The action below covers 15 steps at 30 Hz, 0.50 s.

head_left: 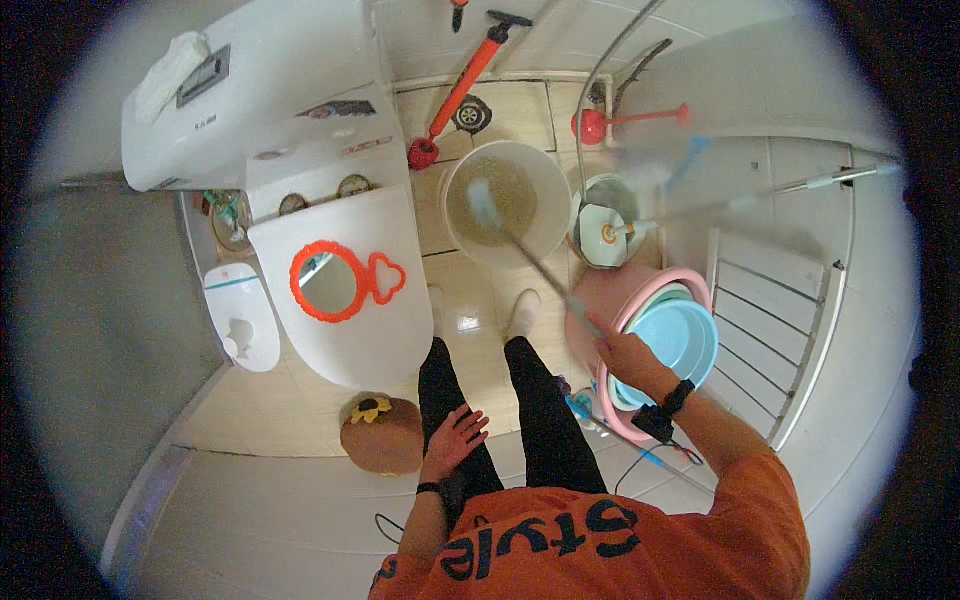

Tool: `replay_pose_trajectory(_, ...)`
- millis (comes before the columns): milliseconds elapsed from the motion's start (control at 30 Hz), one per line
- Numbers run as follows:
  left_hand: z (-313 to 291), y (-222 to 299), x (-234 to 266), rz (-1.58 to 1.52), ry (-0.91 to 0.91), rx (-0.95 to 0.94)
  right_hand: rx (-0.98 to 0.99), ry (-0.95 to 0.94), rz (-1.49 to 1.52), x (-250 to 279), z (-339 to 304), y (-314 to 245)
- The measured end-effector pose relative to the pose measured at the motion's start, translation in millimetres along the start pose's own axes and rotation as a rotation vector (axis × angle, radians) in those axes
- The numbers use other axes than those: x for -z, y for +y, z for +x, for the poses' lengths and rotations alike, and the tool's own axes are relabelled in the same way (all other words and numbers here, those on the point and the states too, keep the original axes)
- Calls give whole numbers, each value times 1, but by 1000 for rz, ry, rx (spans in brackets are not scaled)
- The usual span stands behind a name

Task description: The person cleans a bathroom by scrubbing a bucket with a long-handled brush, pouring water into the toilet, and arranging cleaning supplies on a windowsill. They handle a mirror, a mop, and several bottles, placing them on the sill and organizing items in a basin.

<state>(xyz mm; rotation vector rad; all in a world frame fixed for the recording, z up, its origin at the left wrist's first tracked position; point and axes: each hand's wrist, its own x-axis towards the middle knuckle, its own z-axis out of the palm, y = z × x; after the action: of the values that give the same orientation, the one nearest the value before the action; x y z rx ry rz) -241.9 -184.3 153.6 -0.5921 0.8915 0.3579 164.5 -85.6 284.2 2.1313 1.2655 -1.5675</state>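
Head view, bathroom floor, looking down.

- Right hand: closing around the thin metal handle of a brush, gripping it at its near end; the wrist is wearing a dark band.
- Brush: its blurred pale head is dipping into the white bucket; the shaft is slanting from the bucket down to the hand.
- White bucket: standing on the tiled floor ahead of the person's feet, holding murky brownish water.
- Left hand: lying open, fingers spread, resting flat on the left thigh and holding nothing.
- Stacked basins, pink outside and light blue inside: sitting just beside the right hand, toward the floor's right edge.
- Toilet: white, lid closed, standing left of the legs, carrying an orange-framed hand mirror.
- Orange pump plunger and red plunger: lying near the floor's far edge, behind the bucket.
- Small round container: standing just right of the bucket.
- Brown cushion with a sunflower: lying beside the toilet's near end.
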Motion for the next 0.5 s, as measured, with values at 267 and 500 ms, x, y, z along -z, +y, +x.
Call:
replay_pose_trajectory(267,4,4,-24,489,239,-216,-40,-27,-108,-3,-25,11)
replay_pose_trajectory(500,-11,32,-60,740,280,-265,35,81,17,-16,-39,1)
